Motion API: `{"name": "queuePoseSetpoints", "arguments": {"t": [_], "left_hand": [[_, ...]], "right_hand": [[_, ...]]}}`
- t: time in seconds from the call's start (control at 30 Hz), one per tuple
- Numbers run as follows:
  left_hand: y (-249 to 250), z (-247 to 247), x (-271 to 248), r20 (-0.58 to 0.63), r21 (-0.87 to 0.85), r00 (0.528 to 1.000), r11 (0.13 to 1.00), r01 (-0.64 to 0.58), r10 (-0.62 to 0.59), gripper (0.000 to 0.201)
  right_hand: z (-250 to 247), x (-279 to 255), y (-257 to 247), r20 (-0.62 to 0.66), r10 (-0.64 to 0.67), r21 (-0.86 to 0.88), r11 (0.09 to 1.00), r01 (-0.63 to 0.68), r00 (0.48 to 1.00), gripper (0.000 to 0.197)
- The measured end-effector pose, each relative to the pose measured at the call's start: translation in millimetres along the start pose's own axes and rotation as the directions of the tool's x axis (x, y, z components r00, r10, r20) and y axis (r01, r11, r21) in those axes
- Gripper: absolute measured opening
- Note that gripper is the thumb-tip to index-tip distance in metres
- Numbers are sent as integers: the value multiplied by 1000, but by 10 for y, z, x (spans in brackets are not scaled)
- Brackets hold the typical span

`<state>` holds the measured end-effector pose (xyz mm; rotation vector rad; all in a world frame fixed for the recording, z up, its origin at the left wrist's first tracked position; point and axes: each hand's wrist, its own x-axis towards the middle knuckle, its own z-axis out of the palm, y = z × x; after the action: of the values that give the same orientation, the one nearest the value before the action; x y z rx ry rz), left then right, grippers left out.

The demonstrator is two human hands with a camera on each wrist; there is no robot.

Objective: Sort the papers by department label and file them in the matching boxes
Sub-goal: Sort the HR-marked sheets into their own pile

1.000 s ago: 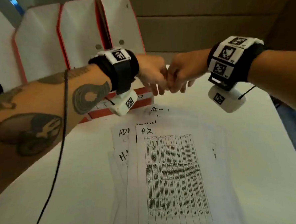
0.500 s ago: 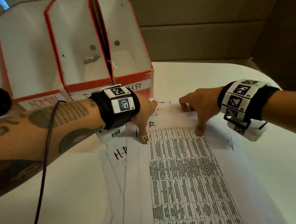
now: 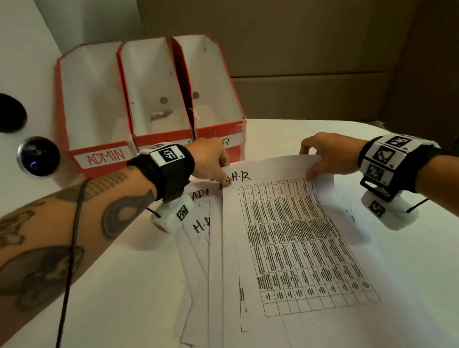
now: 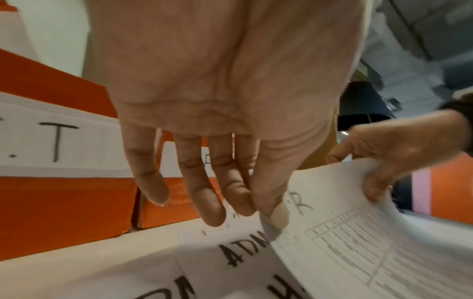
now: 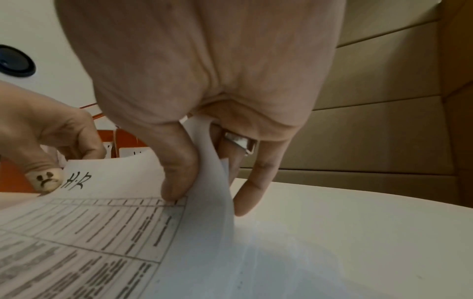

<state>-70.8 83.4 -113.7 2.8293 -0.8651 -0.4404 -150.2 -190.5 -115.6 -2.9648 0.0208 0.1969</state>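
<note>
A printed sheet marked H.R [image 3: 288, 237] tops a fanned stack of papers [image 3: 201, 256] on the white table [image 3: 109, 288]. My left hand [image 3: 226, 178] pinches its top-left corner, thumb [image 4: 274, 214] on top. My right hand [image 3: 312, 170] pinches the top-right edge, thumb [image 5: 176, 182] above and fingers below, and that edge curls off the stack. Sheets marked ADMIN [image 3: 200, 194] and H.R [image 3: 199, 226] show underneath. Three orange file boxes stand behind: ADMIN [image 3: 98, 157], I.T [image 4: 58, 141] in the middle, and HR [image 3: 215, 94] on the right.
Two black round objects [image 3: 38, 156] [image 3: 3, 112] lie left of the boxes. A black cable [image 3: 67, 264] runs along my left forearm. Brown cardboard panels [image 3: 296, 62] stand behind the table. Bare tabletop shows right of the stack.
Both hands came down from in front of the boxes onto the stack. They went from pressing the top H.R sheet to pinching its upper corners, and the top edge has lifted.
</note>
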Motion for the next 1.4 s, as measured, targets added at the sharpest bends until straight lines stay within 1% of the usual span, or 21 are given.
{"name": "queuePoseSetpoints", "arguments": {"t": [0.07,0.13,0.23,0.3,0.37,0.4,0.43,0.6,0.67,0.77,0.87,0.97,1.03,1.1,1.13,1.2,1.23,1.33,1.4], "left_hand": [[-29,-34,-49,-20,-72,1000,997,7,-9,22],[-63,-33,-92,-38,-132,999,991,15,-20,19],[-126,-17,-139,-34,-245,999,969,3,-12,14],[-167,4,-173,-3,-399,1000,917,-9,9,13],[-207,52,-196,18,-545,1000,839,-4,17,25],[-229,80,-203,14,-579,1000,816,-5,16,30],[-246,105,-207,4,-591,1000,806,-11,16,33],[-315,148,-150,-45,-618,999,786,-21,-8,33],[-312,138,-111,-56,-632,998,775,-15,-26,32],[-265,121,-77,-61,-653,998,757,-22,-24,33],[-217,119,-34,-58,-667,998,744,-26,-17,39],[-163,121,5,-89,-684,996,728,-48,-18,40],[-138,141,8,-119,-700,993,710,-79,-7,41],[-137,161,0,-147,-686,989,717,-120,25,41],[-150,177,-5,-152,-666,987,734,-136,46,41],[-181,218,-9,-153,-627,985,764,-155,74,40],[-203,237,-8,-149,-635,986,757,-155,77,38],[-258,285,-18,-131,-721,988,676,-154,85,32],[-292,308,-62,-104,-764,990,630,-140,94,33]], "right_hand": [[-23,-67,43,-77,2,51,999,2,997,28],[-32,-139,79,-164,9,78,997,4,986,20],[-43,-224,149,-187,21,106,994,-1,982,10],[-45,-277,178,-199,30,121,993,-5,980,8],[-57,-313,205,-226,37,131,991,-8,973,7],[-68,-326,219,-232,36,124,992,-8,972,5],[-81,-339,229,-226,36,105,994,-13,974,4],[-134,-321,424,-140,88,23,996,-86,986,16],[-139,-301,486,-91,77,8,997,-77,993,19],[-107,-257,501,-4,31,-12,999,-31,1000,17],[-67,-227,471,16,11,60,998,-12,1000,18],[-36,-231,413,3,25,194,981,-25,1000,17],[17,-216,394,-14,67,275,960,-60,998,33],[68,-201,384,-21,108,275,956,-98,994,47],[91,-200,383,-23,118,245,963,-109,993,47],[100,-199,387,-52,128,169,979,-118,990,35],[85,-214,393,-72,135,150,981,-123,988,30],[7,-271,457,-119,163,162,976,-143,979,14],[-30,-280,528,-129,161,174,975,-137,979,18]]}}
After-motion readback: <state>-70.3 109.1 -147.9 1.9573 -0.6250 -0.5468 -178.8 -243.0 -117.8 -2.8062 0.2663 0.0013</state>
